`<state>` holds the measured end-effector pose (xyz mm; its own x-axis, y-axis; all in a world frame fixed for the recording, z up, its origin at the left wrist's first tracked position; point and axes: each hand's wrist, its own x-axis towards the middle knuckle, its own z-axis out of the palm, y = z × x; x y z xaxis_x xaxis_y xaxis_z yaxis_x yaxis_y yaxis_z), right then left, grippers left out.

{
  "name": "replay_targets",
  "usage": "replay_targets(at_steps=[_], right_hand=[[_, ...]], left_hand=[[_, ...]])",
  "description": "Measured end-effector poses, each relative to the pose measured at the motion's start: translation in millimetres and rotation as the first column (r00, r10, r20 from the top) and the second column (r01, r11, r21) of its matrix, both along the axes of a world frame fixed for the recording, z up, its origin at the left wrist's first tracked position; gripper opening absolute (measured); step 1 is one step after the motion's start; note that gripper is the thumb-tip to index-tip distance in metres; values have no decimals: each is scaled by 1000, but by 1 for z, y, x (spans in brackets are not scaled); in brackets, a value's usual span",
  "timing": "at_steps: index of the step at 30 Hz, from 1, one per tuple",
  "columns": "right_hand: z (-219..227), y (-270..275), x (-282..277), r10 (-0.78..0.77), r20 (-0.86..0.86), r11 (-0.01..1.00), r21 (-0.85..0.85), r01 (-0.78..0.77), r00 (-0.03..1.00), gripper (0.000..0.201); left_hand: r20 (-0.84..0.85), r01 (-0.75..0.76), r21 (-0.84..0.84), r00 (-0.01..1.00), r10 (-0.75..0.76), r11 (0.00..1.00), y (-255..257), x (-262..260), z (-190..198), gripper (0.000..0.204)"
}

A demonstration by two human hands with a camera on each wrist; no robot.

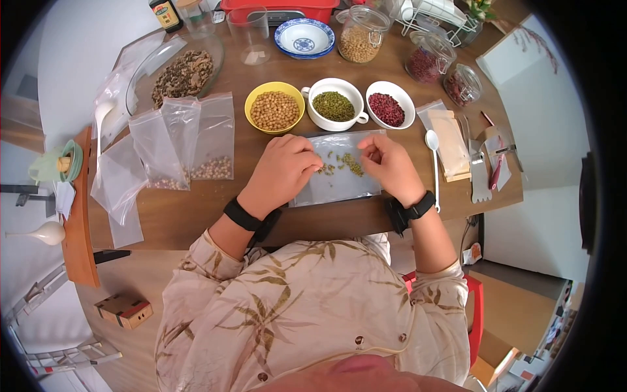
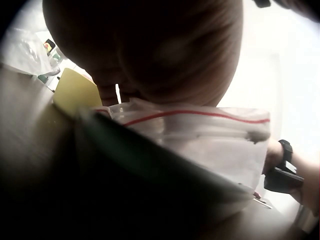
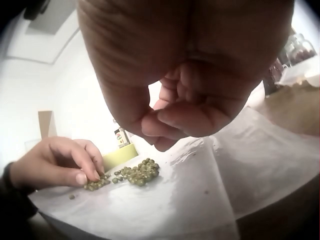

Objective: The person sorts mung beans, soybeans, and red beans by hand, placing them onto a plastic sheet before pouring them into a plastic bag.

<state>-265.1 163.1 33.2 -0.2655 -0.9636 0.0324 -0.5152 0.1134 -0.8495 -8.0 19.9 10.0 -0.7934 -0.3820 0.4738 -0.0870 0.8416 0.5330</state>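
Observation:
A clear plastic zip bag (image 1: 339, 191) lies flat on the table before the person, its red zip line showing in the left wrist view. Green mung beans (image 1: 353, 164) are scattered on it, the larger cluster toward the right hand. At the bag's left side, the left hand (image 1: 279, 171) pinches at a few beans with thumb and fingertips, as the right wrist view shows. Close over the right part of the bag, the right hand (image 3: 190, 85) has its fingers curled and its thumb against them; no bean shows between them. Both wrists wear black straps.
Behind the bag stand a yellow bowl of soybeans (image 1: 274, 127), a white two-handled bowl of mung beans (image 1: 326, 124) and a white bowl of red beans (image 1: 405, 98). Plastic bags (image 1: 150, 147) lie left; a white spoon (image 1: 435, 170) and brown packet (image 1: 450, 140) right. Glass jars (image 1: 366, 32) stand behind.

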Motion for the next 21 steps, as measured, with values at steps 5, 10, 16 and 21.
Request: replay_targets(at_steps=[5,10,16,21], right_hand=[[7,-5,8,43,-204,999,22,-39,978,15],[1,-10,10,49,-383,999,32,-40,922,12],[4,-25,5,132,-413,980,191,-56,901,15],[10,-40,-10,265,-254,930,321,-177,930,18]], left_hand=[[-25,-11,-3,1000,11,1000,0,-3,-1,4],[-4,-34,16,999,35,999,0,-2,0,5],[-36,-24,29,999,25,999,-1,-2,-1,5],[-64,-7,50,998,10,999,-4,-1,3,9]])
